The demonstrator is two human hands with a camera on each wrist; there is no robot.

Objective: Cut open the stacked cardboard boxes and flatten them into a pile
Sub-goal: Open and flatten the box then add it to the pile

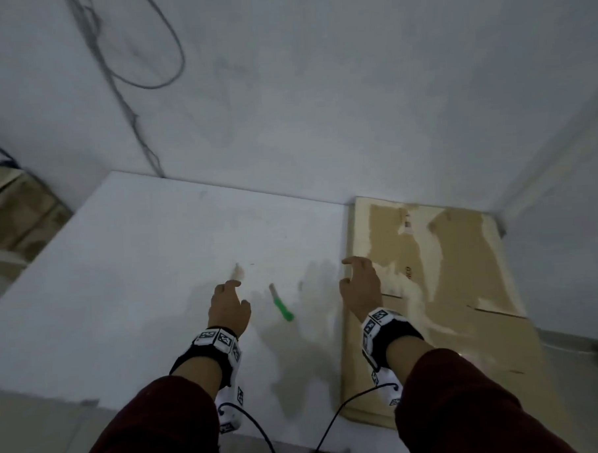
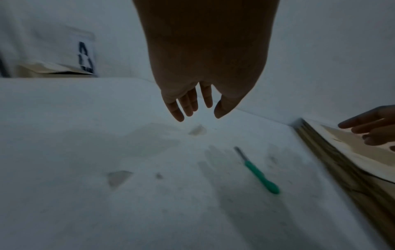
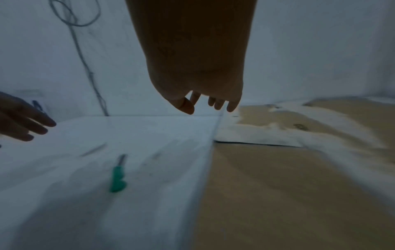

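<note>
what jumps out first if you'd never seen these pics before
The green-handled knife lies alone on the white surface, between the two hands. The left hand and right hand both hover with relaxed fingers, holding nothing; the right one is over the near edge of the flattened cardboard pile, which lies at the right beside the white surface. A grey cable loops down the wall behind.

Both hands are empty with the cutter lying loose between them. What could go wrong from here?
1. The green-handled cutter lies with its blade seemingly out, between the left hand and right hand; a blind reach might meet the blade.
2. The flattened cardboard pile sits beside the white surface, lower down; the cutter, if nudged, could slide onto it.
</note>
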